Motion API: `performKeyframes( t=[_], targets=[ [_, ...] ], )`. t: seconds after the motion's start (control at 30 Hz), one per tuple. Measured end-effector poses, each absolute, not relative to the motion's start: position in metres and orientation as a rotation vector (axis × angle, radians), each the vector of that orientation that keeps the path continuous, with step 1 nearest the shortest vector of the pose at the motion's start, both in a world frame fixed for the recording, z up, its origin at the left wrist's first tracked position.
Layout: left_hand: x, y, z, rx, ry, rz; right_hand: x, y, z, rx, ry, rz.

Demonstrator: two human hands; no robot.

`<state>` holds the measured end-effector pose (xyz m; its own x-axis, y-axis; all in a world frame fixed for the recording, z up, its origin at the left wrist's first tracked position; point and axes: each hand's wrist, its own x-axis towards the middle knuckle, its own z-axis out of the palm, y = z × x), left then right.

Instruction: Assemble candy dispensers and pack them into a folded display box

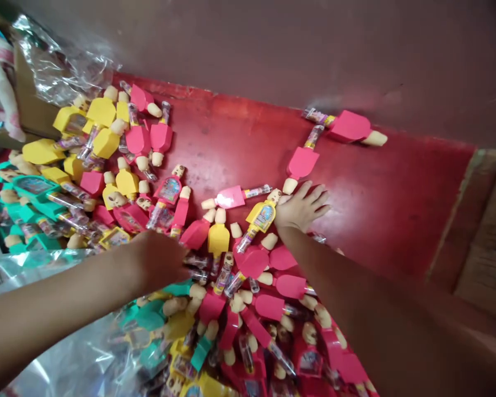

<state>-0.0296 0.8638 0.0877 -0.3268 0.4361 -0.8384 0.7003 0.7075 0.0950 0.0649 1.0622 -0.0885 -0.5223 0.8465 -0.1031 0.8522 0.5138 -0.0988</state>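
Note:
A heap of small plastic toys in pink, yellow and teal lies on a red floor (376, 193); each has a cream knob and a clear tube. My left hand (159, 259) reaches into the middle of the heap, seen from the back, fingers curled down among the toys and hidden. My right hand (301, 208) lies flat on the red floor with fingers spread, beside a yellow toy (259, 218) and just below a pink toy (301, 164). Another pink toy (349, 127) lies apart at the far edge.
Crumpled clear plastic bags lie at the upper left (62, 66) and lower left (78, 358). A brown wall (273, 49) borders the floor at the back. A wooden ledge (483, 242) runs along the right side.

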Motion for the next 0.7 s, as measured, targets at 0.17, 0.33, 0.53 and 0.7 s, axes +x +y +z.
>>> performKeyframes(
  t=[0.17, 0.33, 0.53, 0.7],
  targets=[
    [-0.041, 0.99, 0.043, 1.058, 2.12, -0.187, 0.064, 1.064, -0.089, 1.522, 2.68, -0.222],
    [-0.004, 0.997, -0.008, 0.968, 2.038, -0.397, 0.066, 1.065, -0.094, 1.496, 2.733, -0.193],
    [0.014, 0.945, 0.005, 1.123, 1.83, -0.363, 0.067, 1.065, -0.094, 1.515, 2.754, -0.139],
    [0.011, 0.916, 0.006, 1.35, 1.959, -0.322, 0.067, 1.065, -0.094, 1.511, 2.731, -0.169]
  ],
)
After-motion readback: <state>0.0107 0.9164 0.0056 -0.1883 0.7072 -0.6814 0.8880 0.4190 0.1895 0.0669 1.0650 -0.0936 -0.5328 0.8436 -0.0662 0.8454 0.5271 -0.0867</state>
